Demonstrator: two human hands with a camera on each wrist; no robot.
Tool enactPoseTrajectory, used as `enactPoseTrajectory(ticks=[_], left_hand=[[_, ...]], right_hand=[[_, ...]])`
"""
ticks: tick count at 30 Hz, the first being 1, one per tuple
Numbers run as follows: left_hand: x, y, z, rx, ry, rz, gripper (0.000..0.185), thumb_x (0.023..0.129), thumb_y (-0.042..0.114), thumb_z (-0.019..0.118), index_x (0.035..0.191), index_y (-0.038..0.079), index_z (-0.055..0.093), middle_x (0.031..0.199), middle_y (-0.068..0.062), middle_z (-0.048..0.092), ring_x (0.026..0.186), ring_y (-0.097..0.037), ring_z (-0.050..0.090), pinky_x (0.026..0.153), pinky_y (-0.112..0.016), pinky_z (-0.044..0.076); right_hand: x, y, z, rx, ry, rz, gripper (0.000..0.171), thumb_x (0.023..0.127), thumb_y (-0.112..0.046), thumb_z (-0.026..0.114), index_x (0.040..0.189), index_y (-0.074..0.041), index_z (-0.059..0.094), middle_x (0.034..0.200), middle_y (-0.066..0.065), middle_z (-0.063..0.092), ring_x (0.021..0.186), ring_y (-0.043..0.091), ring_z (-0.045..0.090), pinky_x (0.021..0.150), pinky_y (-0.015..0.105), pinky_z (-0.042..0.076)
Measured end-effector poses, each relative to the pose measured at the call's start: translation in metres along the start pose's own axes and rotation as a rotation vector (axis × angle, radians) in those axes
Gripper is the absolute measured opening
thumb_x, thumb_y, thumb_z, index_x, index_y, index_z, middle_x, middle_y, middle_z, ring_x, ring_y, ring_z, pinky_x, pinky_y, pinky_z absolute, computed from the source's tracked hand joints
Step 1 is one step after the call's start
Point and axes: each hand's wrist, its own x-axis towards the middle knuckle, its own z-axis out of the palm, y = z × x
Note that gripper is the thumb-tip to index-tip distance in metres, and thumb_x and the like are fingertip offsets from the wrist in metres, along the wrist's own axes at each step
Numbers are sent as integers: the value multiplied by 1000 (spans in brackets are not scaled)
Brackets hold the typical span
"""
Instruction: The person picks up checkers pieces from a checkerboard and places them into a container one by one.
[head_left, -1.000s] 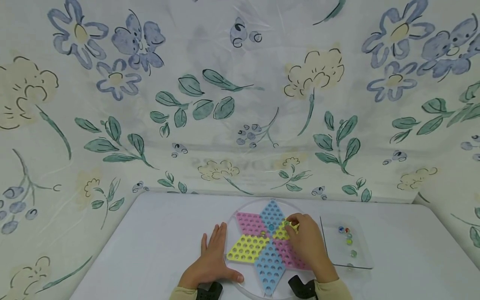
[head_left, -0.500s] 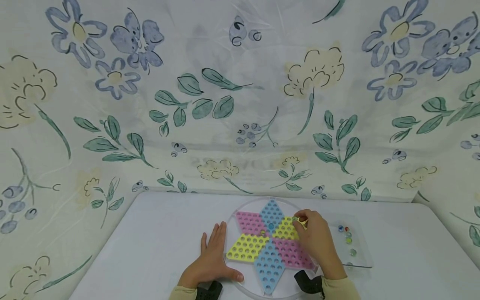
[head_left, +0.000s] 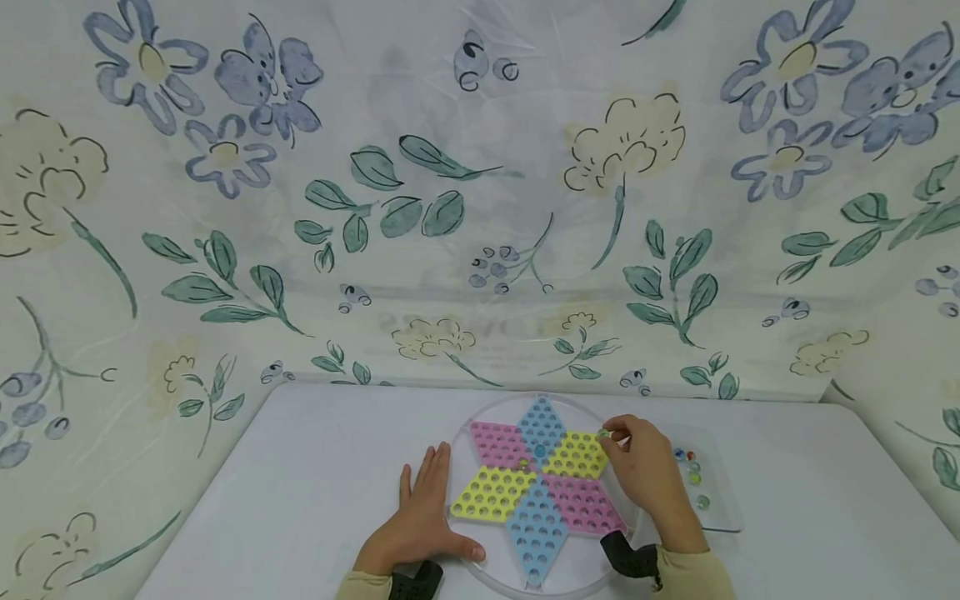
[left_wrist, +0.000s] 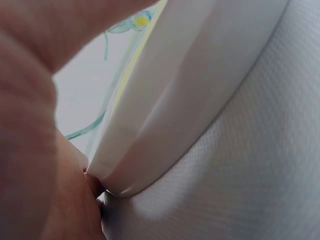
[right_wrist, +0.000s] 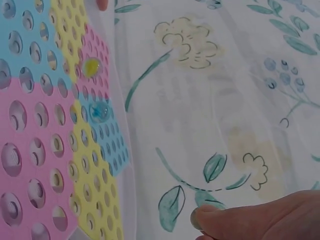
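Two marbles (right_wrist: 99,111) are sitting on the star board (head_left: 537,533), others (head_left: 702,502) waiting in a tray (head_left: 722,483); right hand (head_left: 647,467) is pinching another marble (right_wrist: 196,219), left hand (head_left: 426,521) lying straight-fingered alongside.

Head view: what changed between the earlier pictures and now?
The right hand moved rightward over the board to the outer corner of a yellow section, still pinching a greenish marble. The left hand stayed at the board's left edge; its yellow marble and blue marble stayed put.

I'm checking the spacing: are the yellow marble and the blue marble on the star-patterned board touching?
Apart. The right wrist view shows a strip of board between the yellow marble and the blue marble.
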Motion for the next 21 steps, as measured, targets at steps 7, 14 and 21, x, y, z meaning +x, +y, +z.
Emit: enactPoseTrajectory(ticks=[7, 14, 21], left_hand=[[0, 0, 0, -6, -2, 0, 147, 61, 52, 94, 158, -7, 0, 165, -26, 2, 152, -41, -8, 114, -63, -15], [0, 2, 0, -10, 0, -6, 147, 61, 51, 94, 158, -8, 1, 165, -27, 2, 152, -41, -8, 114, -62, -15], [0, 1, 0, -8, -1, -6, 147, 61, 51, 94, 158, -8, 0, 165, -27, 2, 152, -41, -8, 114, -62, -16]], right_hand=[[2, 5, -6, 1, -10, 37, 25, 97, -12, 64, 116, 3, 66, 100, 13, 63, 85, 24, 56, 64, 31, 48], [4, 9, -11, -29, -12, 62, 26, 97, -13, 63, 118, 3, 66, 101, 13, 63, 88, 25, 56, 69, 35, 49], [6, 13, -15, -25, -25, 77, 26, 97, -12, 63, 118, 4, 65, 100, 13, 64, 88, 25, 57, 67, 34, 49]])
